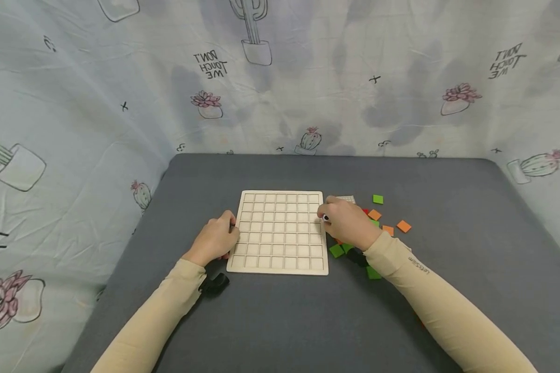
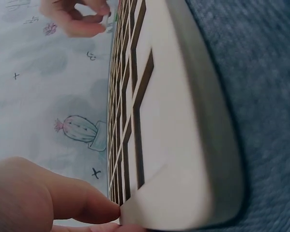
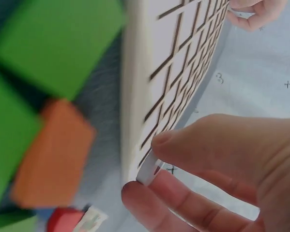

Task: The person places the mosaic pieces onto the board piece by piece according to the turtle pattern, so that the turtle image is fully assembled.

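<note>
Two beige sleeves (image 1: 149, 321) are reaching over a grey surface (image 1: 298, 321). A green tile (image 1: 374, 273) is lying by the right forearm. A pale wooden board (image 1: 280, 233) with square cells is lying between the hands. The left hand (image 1: 213, 239) is gripping its left edge. At the right edge, the right hand (image 1: 347, 223) is pinching a small white piece (image 3: 148, 168) between thumb and fingers. Orange tiles (image 1: 404, 226) and a red piece (image 3: 62, 220) are lying scattered nearby. Beyond that hand, a small card (image 1: 347, 198) is showing partly. Behind everything, a cactus-print cloth (image 1: 308, 93) is hanging.
</note>
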A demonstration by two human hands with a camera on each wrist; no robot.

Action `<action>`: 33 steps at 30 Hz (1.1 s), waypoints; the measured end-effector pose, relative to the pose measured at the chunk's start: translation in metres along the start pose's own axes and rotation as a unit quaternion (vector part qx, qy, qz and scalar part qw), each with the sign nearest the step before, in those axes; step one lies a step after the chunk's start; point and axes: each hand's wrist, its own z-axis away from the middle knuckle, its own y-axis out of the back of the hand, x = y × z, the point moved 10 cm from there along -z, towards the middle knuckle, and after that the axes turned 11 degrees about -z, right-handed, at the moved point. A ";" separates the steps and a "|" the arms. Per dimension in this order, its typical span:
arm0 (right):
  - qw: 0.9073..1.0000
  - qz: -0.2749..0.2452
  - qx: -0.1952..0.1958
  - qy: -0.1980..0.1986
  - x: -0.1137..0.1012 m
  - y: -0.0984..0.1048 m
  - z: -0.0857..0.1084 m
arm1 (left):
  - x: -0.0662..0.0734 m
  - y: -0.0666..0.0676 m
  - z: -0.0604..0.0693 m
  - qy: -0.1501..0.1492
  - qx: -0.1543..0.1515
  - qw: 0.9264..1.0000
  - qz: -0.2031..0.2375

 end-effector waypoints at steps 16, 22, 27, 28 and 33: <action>0.999 -0.015 -0.001 0.029 -0.044 -0.019 -0.045 | -0.001 0.002 0.000 -0.003 0.017 1.000 -0.014; 0.999 -0.008 0.001 0.039 -0.050 -0.026 -0.057 | 0.000 0.001 -0.001 -0.004 0.017 1.000 -0.023; 0.999 -0.019 0.006 0.049 -0.055 -0.029 -0.067 | -0.001 0.000 -0.001 -0.003 0.016 1.000 -0.023; 0.998 -0.022 0.006 0.050 -0.056 -0.030 -0.069 | -0.001 0.000 -0.001 -0.002 0.016 1.000 -0.023; 0.998 -0.041 -0.002 0.050 -0.058 -0.035 -0.084 | 0.001 0.002 -0.001 0.002 0.017 1.000 -0.026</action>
